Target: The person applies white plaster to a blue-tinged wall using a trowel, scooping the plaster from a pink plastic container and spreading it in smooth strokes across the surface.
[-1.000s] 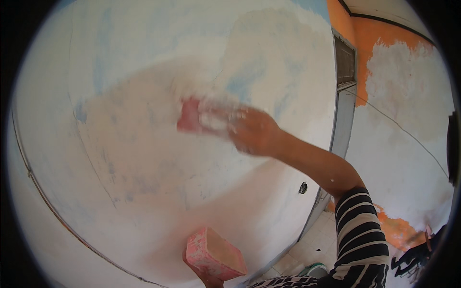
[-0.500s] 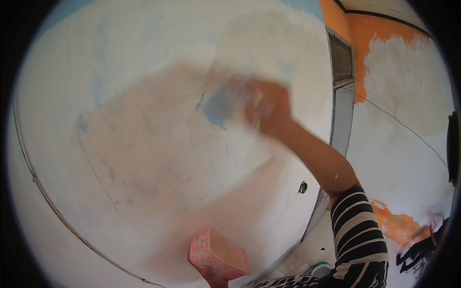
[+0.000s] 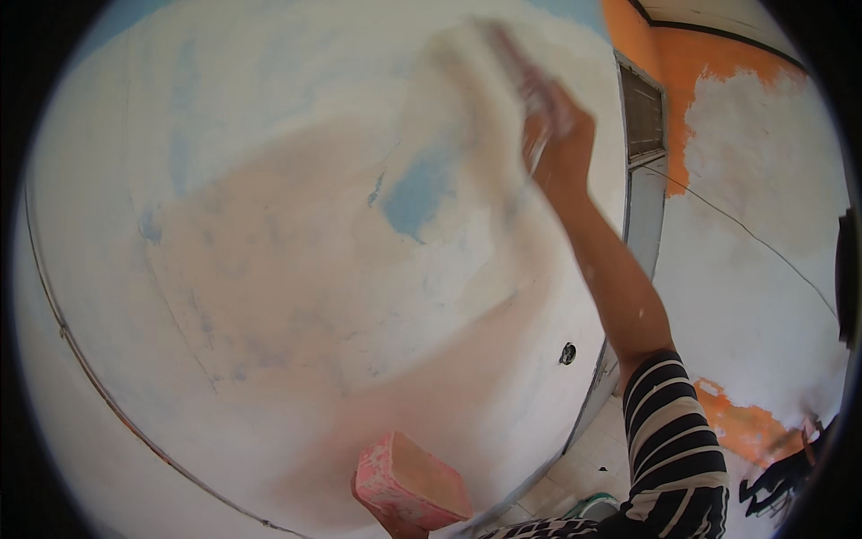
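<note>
My right hand (image 3: 566, 139) is raised to the upper right of the wall (image 3: 296, 269), closed around a wide putty knife (image 3: 514, 58). Motion smears the blade, which lies at or just off the wall. Down at the bottom, my left hand (image 3: 388, 521) supports a pink rectangular tub (image 3: 377, 481) from its left and underneath; most of its fingers are hidden. Pale paste lies inside the tub, and dried white smears cover its side. A bare blue patch (image 3: 417, 193) shows through the whitish coat, left of my right wrist.
A hole for a wall box (image 3: 567, 353) sits low on the right of the wall. A cable (image 3: 99, 382) curves down the left side. Right of the corner stand a door frame (image 3: 639, 216) and an orange, partly coated wall (image 3: 750, 225). A bucket (image 3: 597, 505) is on the tiled floor.
My right hand and the putty knife have swept up and to the right, uncovering the blue patch. The pink tub has hardly shifted.
</note>
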`<state>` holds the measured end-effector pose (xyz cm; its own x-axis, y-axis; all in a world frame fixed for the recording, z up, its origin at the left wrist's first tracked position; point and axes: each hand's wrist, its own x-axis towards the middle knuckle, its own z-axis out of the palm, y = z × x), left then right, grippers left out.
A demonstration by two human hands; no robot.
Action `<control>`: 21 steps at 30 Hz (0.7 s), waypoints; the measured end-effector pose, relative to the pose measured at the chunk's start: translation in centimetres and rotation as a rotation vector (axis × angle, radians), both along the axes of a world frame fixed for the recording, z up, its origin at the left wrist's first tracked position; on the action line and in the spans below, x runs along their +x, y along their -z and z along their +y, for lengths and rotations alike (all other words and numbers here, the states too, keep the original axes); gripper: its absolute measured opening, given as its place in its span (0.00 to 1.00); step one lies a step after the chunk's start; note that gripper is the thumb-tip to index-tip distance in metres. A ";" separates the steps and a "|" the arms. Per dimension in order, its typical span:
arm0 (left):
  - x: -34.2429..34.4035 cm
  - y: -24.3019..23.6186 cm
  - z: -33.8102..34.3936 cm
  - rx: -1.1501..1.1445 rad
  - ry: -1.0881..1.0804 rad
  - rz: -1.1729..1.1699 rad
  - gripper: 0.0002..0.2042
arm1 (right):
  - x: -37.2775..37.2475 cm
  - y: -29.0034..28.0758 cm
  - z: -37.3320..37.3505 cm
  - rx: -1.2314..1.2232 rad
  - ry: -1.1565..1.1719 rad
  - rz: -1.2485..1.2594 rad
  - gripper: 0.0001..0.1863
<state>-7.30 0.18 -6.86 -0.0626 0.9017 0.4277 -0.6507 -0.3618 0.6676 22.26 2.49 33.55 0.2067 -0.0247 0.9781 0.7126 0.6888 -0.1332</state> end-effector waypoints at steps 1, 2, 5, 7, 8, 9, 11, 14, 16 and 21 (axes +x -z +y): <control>0.5 0.0 -0.1 -0.005 0.006 -0.001 0.41 | 2.6 -2.4 0.1 0.067 -0.033 0.074 0.19; 0.7 0.0 -0.3 -0.012 0.007 0.004 0.41 | 4.8 -2.9 1.4 0.136 -0.034 0.055 0.17; 0.8 -0.6 -1.1 -0.010 -0.037 0.021 0.41 | 3.2 2.0 5.3 -0.027 0.469 -0.239 0.18; 0.9 -1.0 -1.2 -0.005 -0.068 0.020 0.41 | -2.1 7.9 6.5 -0.099 0.838 -0.635 0.20; 0.5 -0.3 -0.9 -0.013 -0.030 -0.016 0.39 | -5.2 9.3 5.3 0.045 0.679 -0.804 0.22; 0.8 0.1 -0.6 -0.024 0.031 -0.057 0.38 | -5.6 9.2 3.2 0.119 0.528 -0.812 0.23; 1.0 -0.1 -0.7 -0.015 0.004 -0.071 0.37 | -5.7 8.2 -0.2 0.071 0.525 -0.763 0.21; 3.0 -2.2 -1.8 -0.036 -0.109 0.055 0.42 | 2.0 5.3 1.4 -0.028 0.287 -0.238 0.16; 3.5 -0.7 -1.3 -0.052 -0.059 -0.009 0.42 | 5.5 0.9 2.8 0.293 0.423 -0.173 0.16; 4.8 -0.1 -0.2 -0.016 -0.060 -0.041 0.42 | 1.0 0.6 4.8 0.036 0.567 -0.515 0.24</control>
